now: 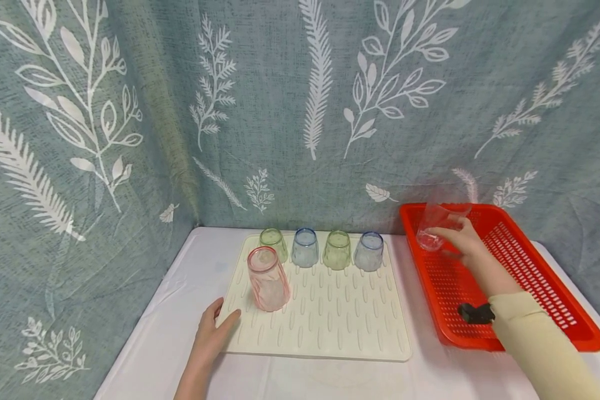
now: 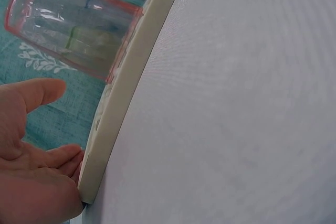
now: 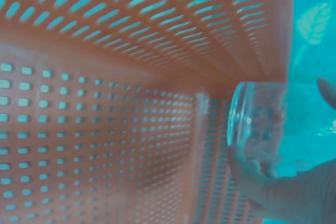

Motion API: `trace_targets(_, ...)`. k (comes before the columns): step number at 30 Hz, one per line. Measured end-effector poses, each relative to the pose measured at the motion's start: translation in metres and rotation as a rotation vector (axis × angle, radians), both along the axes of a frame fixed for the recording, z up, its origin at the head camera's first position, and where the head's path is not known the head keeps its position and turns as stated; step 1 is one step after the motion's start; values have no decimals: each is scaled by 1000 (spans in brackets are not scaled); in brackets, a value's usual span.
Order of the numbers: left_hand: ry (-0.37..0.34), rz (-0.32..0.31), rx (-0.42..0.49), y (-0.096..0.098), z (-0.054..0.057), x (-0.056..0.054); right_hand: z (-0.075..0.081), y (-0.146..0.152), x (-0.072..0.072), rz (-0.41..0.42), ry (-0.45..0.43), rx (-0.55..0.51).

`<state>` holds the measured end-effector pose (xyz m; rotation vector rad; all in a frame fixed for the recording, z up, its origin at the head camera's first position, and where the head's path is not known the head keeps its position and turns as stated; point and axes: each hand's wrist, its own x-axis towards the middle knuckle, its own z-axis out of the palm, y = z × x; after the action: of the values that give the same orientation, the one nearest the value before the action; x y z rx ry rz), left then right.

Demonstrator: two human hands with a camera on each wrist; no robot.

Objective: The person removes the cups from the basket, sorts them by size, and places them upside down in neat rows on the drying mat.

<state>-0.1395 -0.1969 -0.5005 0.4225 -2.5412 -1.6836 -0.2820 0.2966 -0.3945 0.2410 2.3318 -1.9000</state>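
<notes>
My right hand (image 1: 464, 240) grips a tall clear glass (image 1: 432, 218) over the far left part of a red basket (image 1: 432, 289). In the right wrist view this glass (image 3: 257, 116) lies sideways beside the basket's perforated wall, with fingers curled round it. At the left edge of a cream ridged drying mat (image 1: 340, 322) is my left hand (image 1: 211, 332), its thumb raised and apart from the fingers. Its fingertips touch the mat's edge in the left wrist view. Nearest to it, a tall pink-rimmed glass (image 1: 269, 283) stands upside down on the mat.
Along the mat's back edge stand short upturned glasses: a green one (image 1: 273, 244), a blue one (image 1: 305, 249), another green one (image 1: 337, 251) and another blue one (image 1: 369, 253). A white cloth (image 1: 155, 339) covers the table. A patterned teal curtain (image 1: 280, 111) hangs behind.
</notes>
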Motion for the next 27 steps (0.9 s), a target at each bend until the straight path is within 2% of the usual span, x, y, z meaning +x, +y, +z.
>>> trace_targets(7,-9,0,-8,0,2,0,18,-3,10,-78,21,-42)
trace_targets(16,-20,-4,-12,0,4,-1,41,-15,26,-128,88,-76)
trace_targets(22,-21,-6,-12,0,5,-1,53,-31,42,-107,142,-116)
trace_targets(27,-18,-12,-7,1,4,-2,55,-46,56,-60,162,-136)
